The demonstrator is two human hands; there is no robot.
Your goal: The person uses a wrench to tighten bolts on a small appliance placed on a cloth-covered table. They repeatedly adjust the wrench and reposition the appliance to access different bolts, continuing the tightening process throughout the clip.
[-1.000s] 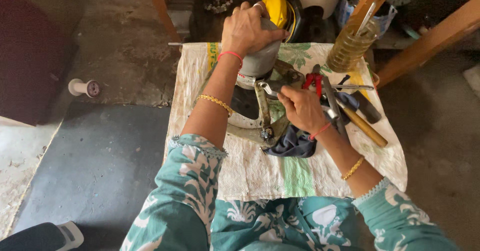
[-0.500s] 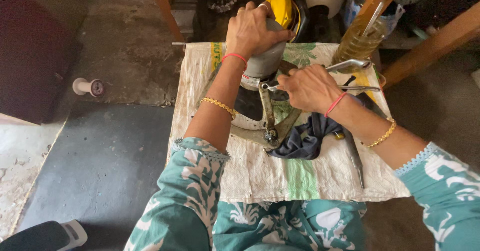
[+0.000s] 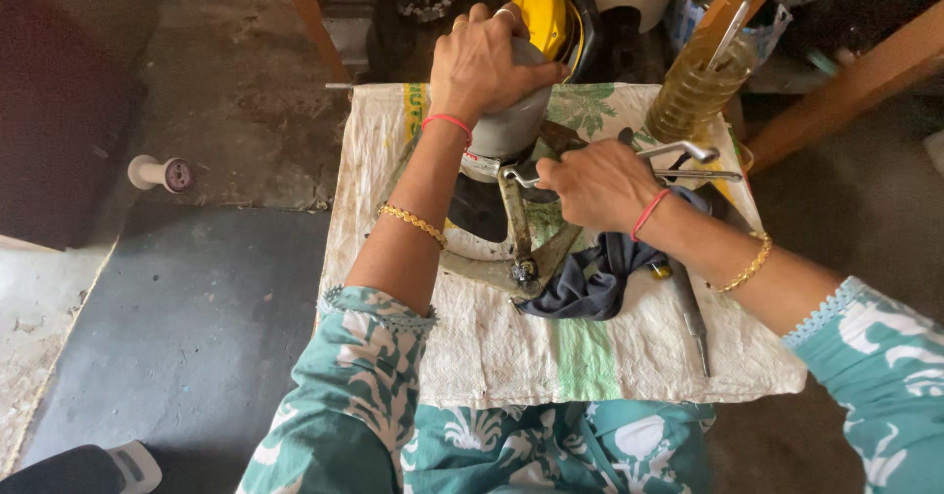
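Sackcloth-covered counter [image 3: 492, 356]: our left hand [image 3: 487, 57] clamps the grey housing [image 3: 516, 125] steady while our right hand [image 3: 590, 184], fisted round the wrench [image 3: 678, 150], should turn squarely.

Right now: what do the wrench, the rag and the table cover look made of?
Wrench: looks like bright plated steel; silvery, with sharp highlights.
Rag: soft dark blue-grey cloth, crumpled in loose folds, matte.
Cover: looks like a woven plastic sack, off-white with green print; coarse weave and creases show, though fibre can't be told for sure.
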